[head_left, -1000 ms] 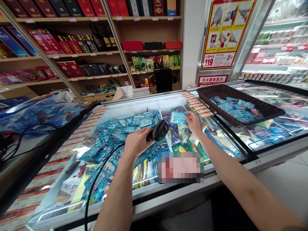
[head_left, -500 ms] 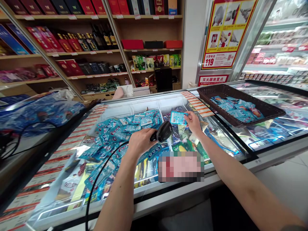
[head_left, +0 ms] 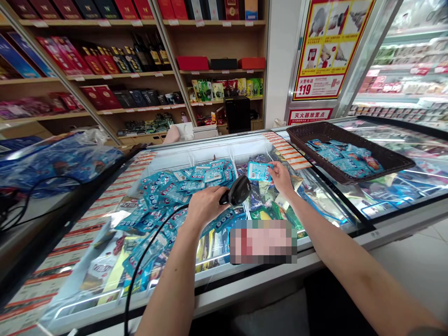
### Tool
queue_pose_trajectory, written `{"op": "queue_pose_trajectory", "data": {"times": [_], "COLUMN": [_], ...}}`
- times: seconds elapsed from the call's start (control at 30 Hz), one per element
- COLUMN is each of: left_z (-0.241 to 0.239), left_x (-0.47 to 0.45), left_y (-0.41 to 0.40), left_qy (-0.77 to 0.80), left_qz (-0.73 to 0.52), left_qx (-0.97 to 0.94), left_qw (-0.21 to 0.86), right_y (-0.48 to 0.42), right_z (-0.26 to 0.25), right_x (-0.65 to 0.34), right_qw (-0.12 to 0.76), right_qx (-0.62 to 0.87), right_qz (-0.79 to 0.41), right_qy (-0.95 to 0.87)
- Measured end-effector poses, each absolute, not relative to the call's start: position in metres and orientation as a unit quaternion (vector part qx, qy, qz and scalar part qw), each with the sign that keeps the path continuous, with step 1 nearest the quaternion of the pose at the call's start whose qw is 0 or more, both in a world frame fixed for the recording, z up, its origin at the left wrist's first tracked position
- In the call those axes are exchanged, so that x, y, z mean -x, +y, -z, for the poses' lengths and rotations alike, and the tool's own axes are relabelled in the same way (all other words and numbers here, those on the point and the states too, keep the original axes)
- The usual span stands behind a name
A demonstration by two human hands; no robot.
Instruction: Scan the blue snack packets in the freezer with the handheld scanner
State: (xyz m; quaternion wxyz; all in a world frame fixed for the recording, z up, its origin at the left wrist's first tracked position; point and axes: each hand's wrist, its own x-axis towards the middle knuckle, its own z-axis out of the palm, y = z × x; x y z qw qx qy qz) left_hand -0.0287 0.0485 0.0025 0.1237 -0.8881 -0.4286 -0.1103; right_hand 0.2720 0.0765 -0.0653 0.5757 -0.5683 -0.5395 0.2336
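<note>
Fingers of the left hand (head_left: pixel 206 205) wrap tight around a black scanner (head_left: pixel 238 191); its black cord (head_left: pixel 140 266) runs back under the left arm; the scanner's head points away from the hand, toward a small blue packet (head_left: pixel 258 171). The right hand (head_left: pixel 281 178) pinches that packet by its right edge and holds it up, just past the scanner's nose; the two are close but not touching. Under and to the left of the left hand lies a big heap of blue packets (head_left: pixel 164 196) on the glass lid of a freezer (head_left: pixel 325 205). Off to the right of the right hand sits a dark basket (head_left: pixel 392 161) with more blue packets inside.
</note>
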Motion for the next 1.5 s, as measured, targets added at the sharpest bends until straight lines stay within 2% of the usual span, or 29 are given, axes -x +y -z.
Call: {"op": "queue_pose_trajectory", "data": {"times": [0.87, 0.97, 1.1, 1.2, 1.33, 1.5], "left_z": [-0.005, -0.005, -0.006, -0.007, -0.008, -0.009], "left_x": [0.024, 0.027, 0.038, 0.050, 0.060, 0.068], "left_y": [0.046, 0.047, 0.051, 0.054, 0.058, 0.062], "left_qy": [-0.439, -0.442, -0.477, -0.522, -0.584, -0.607], "left_qz": [0.092, 0.105, 0.156, 0.209, 0.256, 0.302], "left_qx": [0.886, 0.882, 0.852, 0.810, 0.751, 0.715], "left_qw": [0.116, 0.125, 0.150, 0.166, 0.174, 0.170], "right_y": [0.077, 0.078, 0.079, 0.078, 0.073, 0.066], "right_z": [0.069, 0.070, 0.070, 0.069, 0.067, 0.071], "right_x": [-0.271, -0.276, -0.293, -0.304, -0.306, -0.293], "right_qw": [0.570, 0.562, 0.489, 0.434, 0.403, 0.300], "right_qx": [0.567, 0.596, 0.708, 0.765, 0.785, 0.760], "right_qz": [-0.236, -0.197, -0.086, -0.046, -0.007, 0.085], "right_qy": [-0.545, -0.538, -0.502, -0.473, -0.469, -0.569]}}
